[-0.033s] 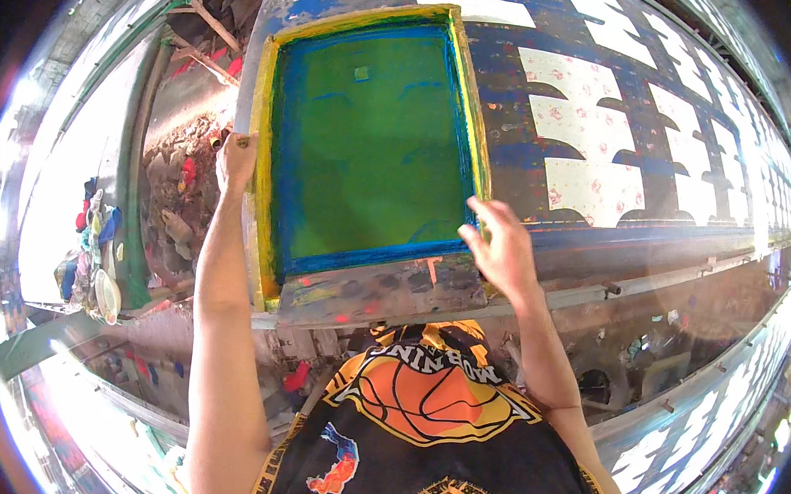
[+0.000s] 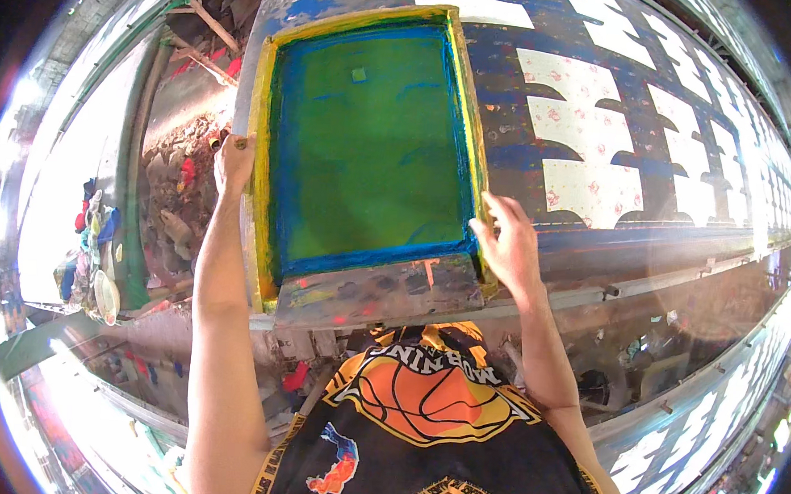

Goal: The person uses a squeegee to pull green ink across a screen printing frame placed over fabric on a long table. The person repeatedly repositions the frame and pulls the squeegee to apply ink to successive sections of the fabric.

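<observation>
A rectangular screen frame (image 2: 265, 97) with yellow edges, blue borders and green mesh lies on the paint-stained long table (image 2: 357, 294). My left hand (image 2: 232, 162) is closed on the frame's left side, with a small dark fitting beside its fingers. My right hand (image 2: 510, 244) touches the right side near the lower corner, its fingers loosely curved and apart, thumb at the rim. Right of the frame lie rows of white cut pieces (image 2: 586, 185), some with pink print.
A metal rail with pegs (image 2: 610, 292) runs along the table's near edge. Cloths (image 2: 97, 231) hang at the left beside a green beam. Wooden struts (image 2: 214, 32) and rubble show beyond the table's left end. Another long surface with white pieces (image 2: 698, 442) shows at lower right.
My right hand has shifted slightly right and up, its fingertips closer in around the frame's right rim. The frame and my left hand look nearly the same.
</observation>
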Available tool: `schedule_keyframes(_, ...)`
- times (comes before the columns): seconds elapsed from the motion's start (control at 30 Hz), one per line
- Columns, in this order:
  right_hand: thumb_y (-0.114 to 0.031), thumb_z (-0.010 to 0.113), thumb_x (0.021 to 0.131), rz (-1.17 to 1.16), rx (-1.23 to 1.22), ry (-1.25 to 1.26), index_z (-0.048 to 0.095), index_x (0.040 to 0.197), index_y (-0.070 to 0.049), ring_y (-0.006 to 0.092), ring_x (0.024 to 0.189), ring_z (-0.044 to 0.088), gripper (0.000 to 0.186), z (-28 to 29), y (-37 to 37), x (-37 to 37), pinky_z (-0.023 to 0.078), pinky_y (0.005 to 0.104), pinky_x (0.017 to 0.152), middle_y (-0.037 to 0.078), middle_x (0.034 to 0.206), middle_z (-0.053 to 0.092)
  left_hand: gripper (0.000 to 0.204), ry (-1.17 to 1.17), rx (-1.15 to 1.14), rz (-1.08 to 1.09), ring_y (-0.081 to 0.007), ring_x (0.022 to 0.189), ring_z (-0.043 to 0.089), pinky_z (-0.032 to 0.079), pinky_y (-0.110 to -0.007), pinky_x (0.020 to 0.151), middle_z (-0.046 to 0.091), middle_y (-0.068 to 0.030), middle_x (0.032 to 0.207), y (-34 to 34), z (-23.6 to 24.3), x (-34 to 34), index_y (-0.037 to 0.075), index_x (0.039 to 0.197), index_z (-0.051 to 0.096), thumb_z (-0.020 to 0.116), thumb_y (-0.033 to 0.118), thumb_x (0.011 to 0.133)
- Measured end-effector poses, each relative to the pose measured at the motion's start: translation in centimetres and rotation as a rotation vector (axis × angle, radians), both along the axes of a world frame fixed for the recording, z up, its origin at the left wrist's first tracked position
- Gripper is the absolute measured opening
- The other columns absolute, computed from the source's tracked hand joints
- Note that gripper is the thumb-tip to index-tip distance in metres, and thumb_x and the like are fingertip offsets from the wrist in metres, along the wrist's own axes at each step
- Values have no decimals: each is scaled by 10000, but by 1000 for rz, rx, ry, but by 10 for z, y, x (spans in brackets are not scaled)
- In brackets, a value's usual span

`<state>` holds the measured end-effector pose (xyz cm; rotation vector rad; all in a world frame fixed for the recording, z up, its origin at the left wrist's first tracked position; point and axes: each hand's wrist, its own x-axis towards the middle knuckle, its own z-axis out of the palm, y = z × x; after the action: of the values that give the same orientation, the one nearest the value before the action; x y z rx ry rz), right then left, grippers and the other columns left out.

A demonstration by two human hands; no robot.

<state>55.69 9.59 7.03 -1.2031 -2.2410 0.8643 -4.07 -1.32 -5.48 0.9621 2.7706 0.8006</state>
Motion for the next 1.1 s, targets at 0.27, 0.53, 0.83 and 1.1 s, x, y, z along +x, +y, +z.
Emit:
schedule_keyframes(0.27,-309,906,861,-44,-153,-180,554,1499,74,453,1316,638,824,-50,19,7,524,495,1128,290,1384,649,463,48,6,1,-331,988,784,591,-435,912,810,-177,1043,9,44,29,31,1111,785,785,476,985)
schedule_keyframes(0.53,-172,848,769,-69,-76,-105,653,1392,25,413,1139,707,682,-27,25,4,589,473,987,202,1211,701,456,81,-44,-31,-335,994,782,583,-439,917,802,-189,1059,6,27,9,47,1128,761,746,490,1026)
schedule_keyframes(0.83,-179,815,773,-65,-6,-66,667,1333,30,412,1070,726,616,-3,97,78,601,502,928,204,1152,706,446,-17,132,-170,-202,994,679,535,-366,939,732,-104,1048,70,31,44,28,1154,728,762,459,1044)
schedule_keyframes(1.1,-41,784,783,-117,-108,3,691,1398,21,316,1051,772,626,-9,226,248,651,404,928,204,1216,738,429,-175,288,-237,-210,1024,665,530,-375,935,728,-103,1120,210,54,232,24,1235,685,762,407,1059)
